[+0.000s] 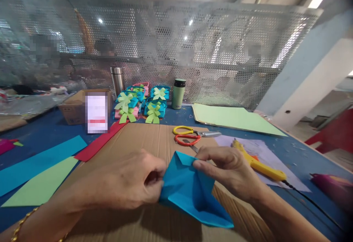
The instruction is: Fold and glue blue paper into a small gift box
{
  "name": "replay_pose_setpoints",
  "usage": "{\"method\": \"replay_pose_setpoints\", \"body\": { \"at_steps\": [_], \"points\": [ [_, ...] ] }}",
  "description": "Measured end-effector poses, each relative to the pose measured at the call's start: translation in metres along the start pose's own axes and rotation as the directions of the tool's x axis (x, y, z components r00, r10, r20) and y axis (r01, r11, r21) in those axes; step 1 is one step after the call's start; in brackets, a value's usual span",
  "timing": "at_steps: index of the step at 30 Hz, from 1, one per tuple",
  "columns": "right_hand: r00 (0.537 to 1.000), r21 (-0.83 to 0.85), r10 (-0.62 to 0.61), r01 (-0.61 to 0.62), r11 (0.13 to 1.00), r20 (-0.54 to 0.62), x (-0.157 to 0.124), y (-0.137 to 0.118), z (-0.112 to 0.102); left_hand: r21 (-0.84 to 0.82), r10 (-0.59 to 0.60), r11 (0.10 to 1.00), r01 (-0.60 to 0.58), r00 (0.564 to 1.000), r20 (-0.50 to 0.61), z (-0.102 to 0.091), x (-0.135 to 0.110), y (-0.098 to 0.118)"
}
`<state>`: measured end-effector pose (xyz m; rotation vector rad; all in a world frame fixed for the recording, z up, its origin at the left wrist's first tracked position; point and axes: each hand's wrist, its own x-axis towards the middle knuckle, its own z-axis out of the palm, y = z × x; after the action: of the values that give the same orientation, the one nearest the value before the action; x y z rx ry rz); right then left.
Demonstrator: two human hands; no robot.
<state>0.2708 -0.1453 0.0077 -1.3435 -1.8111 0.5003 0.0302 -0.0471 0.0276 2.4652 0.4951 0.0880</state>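
Note:
A blue folded paper piece (190, 187), partly opened into a box-like shape, is held between both hands above a brown cardboard sheet (143, 139). My left hand (132, 179) is closed on its left side, the fingertips hidden by the curled fist. At the upper right edge, my right hand (228, 168) pinches the paper between thumb and fingers. Just beyond the paper lie scissors (189, 136) with one yellow and one red handle. To the right of my right hand, a yellow hot glue gun (259, 163) rests on a purple paper sheet (289, 181).
Blue (46, 161) and light green paper strips (44, 183) and a red strip (102, 141) lie left. Finished bow-topped paper pieces (154, 111), a green tumbler (178, 94), a steel flask (118, 81) and a carton (73, 106) stand behind. Green sheets (234, 117) are stacked back right.

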Motion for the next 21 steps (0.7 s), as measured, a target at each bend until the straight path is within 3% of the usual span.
{"method": "replay_pose_setpoints", "body": {
  "at_steps": [5, 12, 16, 21],
  "points": [
    [0.999, 0.037, -0.026, 0.025, 0.999, 0.026, 0.001, 0.0, 0.006, -0.171, -0.07, 0.983, 0.065, 0.997, -0.021, 0.002, 0.007, 0.004],
    [0.995, 0.057, 0.02, -0.026, 0.998, 0.099, 0.0, 0.0, 0.013, -0.483, -0.106, 0.868, 0.113, 0.993, 0.042, 0.028, 0.013, -0.004],
    [0.994, 0.083, 0.051, -0.059, 0.995, 0.097, 0.0, 0.0, 0.013, -0.608, -0.098, 0.783, 0.131, 0.991, 0.088, 0.022, 0.013, -0.002],
    [0.986, 0.044, 0.075, -0.082, 0.996, 0.15, -0.001, -0.001, 0.018, -0.634, -0.109, 0.769, 0.075, 0.994, -0.015, 0.012, 0.014, 0.006]
  ]
}}
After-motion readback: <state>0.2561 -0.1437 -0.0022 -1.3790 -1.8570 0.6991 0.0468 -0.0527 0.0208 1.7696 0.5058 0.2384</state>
